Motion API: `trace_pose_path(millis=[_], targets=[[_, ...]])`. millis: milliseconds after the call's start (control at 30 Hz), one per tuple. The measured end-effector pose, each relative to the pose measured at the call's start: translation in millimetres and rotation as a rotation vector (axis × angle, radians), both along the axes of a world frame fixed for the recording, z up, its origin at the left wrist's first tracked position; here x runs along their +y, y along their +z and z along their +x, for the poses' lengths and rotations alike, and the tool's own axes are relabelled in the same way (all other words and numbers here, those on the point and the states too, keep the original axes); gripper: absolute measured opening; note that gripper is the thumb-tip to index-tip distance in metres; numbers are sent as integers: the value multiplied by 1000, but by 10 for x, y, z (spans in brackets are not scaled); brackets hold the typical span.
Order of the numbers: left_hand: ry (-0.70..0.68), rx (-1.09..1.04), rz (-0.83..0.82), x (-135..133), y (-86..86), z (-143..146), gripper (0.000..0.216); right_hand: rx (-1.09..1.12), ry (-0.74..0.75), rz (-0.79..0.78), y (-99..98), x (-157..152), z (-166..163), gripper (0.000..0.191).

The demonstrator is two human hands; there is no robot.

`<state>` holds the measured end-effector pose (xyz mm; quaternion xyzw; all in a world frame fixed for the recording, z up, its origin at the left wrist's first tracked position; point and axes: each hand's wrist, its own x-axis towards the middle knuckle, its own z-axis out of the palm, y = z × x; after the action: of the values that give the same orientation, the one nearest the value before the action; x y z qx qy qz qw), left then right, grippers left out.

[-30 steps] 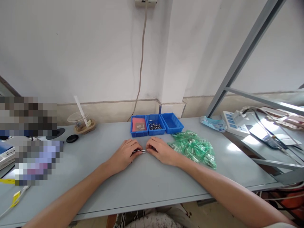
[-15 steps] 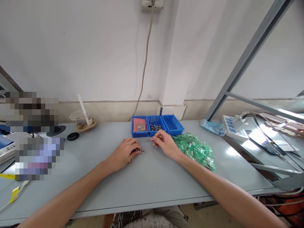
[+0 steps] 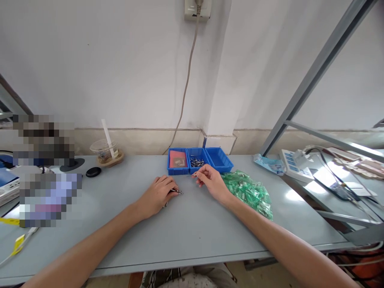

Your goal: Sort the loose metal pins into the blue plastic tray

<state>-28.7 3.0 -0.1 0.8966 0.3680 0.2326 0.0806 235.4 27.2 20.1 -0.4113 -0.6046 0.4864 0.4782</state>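
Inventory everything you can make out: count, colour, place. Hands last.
Desk: one, grey, foreground
Bins: three, blue, desk's back
Flat packet: one, red, left bin
Metal pieces: many, silver, middle bin
Plastic bags: uncounted, green, near right bin
Crinkled packet: one, light blue, desk's right
Power strips: two, white, left and right
Cup: one, clear, desk's left
Stick: one, white, at cup
Round object: one, black, near cup
Socket: one, white, top centre
Cord: one, beige, below socket
Frame: one, grey, right
Tags: two, yellow, left
Cables: several, mixed, right
Left hand: one, bare, on desk, holding slim metal pieces
Right hand: one, bare, before middle bin, pinching thin piece
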Motion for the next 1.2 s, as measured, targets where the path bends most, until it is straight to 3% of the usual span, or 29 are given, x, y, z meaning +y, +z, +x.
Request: trace_pose_path(millis=[333, 567, 1067, 1200], targets=[[8, -10, -7, 24, 12, -25, 23, 33, -73, -26, 67, -14, 13, 32], [8, -22, -6, 16, -42, -23, 21, 27, -50, -41, 82, -29, 28, 30], [-17, -41, -15, 14, 0, 2, 20, -5, -73, -4, 130, -36, 91, 23], [-17, -22, -33, 6, 32, 4, 18, -41, -34, 18, 163, -64, 104, 28]])
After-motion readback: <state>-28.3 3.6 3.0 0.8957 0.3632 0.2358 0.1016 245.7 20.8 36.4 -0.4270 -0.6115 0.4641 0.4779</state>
